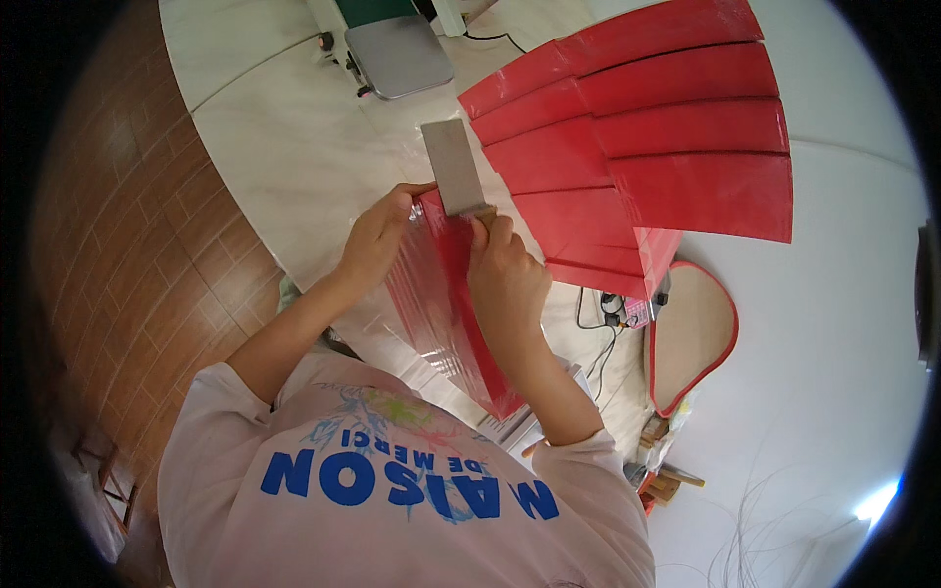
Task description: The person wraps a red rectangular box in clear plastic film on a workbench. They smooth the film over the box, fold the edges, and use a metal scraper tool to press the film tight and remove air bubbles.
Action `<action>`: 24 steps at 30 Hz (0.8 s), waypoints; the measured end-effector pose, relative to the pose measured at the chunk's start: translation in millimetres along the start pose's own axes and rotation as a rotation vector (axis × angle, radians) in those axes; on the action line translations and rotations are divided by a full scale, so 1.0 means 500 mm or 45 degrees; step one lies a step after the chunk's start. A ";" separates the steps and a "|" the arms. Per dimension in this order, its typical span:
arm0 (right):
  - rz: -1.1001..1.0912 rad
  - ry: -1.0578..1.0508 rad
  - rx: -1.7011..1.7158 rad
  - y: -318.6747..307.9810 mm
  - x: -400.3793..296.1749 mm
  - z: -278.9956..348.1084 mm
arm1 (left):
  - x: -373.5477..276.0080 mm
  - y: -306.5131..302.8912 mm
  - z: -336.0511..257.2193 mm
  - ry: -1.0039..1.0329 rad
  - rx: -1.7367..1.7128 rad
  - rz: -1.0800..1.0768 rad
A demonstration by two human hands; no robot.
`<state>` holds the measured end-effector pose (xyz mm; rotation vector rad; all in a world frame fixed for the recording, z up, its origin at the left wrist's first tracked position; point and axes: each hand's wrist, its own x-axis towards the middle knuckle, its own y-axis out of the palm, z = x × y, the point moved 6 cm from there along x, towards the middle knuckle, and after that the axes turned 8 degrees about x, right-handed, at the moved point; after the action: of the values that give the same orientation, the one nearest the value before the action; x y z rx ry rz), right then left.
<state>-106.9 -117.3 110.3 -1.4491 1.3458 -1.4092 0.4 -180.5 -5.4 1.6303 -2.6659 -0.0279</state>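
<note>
A long red box (462, 294) with clear plastic film around it lies in front of me, one end towards my body. My left hand (380, 228) grips its far left end, with fingers along the film-covered edge. In my right hand (509, 275) is a scraper with a wide flat grey blade (453, 165); only a bit of its wooden-looking handle shows above my fist. The blade points away from me, over the far end of the box. Wrinkled film (419, 294) covers the box's left side. My right hand and forearm hide part of the box's right side.
To the right stands a stack of film-wrapped red boxes (691, 132). A machine with a grey metal plate (401, 57) sits at the far side of the pale tabletop (294, 176). Black cables (604, 345) and a red-rimmed beige panel (691, 331) are near the wall.
</note>
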 end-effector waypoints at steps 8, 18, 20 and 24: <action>-0.067 0.101 0.774 -0.021 0.028 -0.057 | 0.014 0.005 0.021 -0.002 -0.155 0.049; 0.422 0.226 0.511 -0.047 -0.194 -0.067 | 0.001 -0.001 0.034 0.030 -0.199 -0.008; 0.389 0.188 0.328 -0.045 -0.170 -0.046 | -0.002 0.000 0.033 0.007 -0.191 -0.015; 0.301 0.079 0.090 -0.031 -0.086 0.005 | -0.012 -0.003 0.045 -0.068 -0.110 -0.077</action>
<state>-95.9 -73.0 114.0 -1.1670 1.4390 -1.3417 3.8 -175.7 -27.7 1.7065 -2.6122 -0.1871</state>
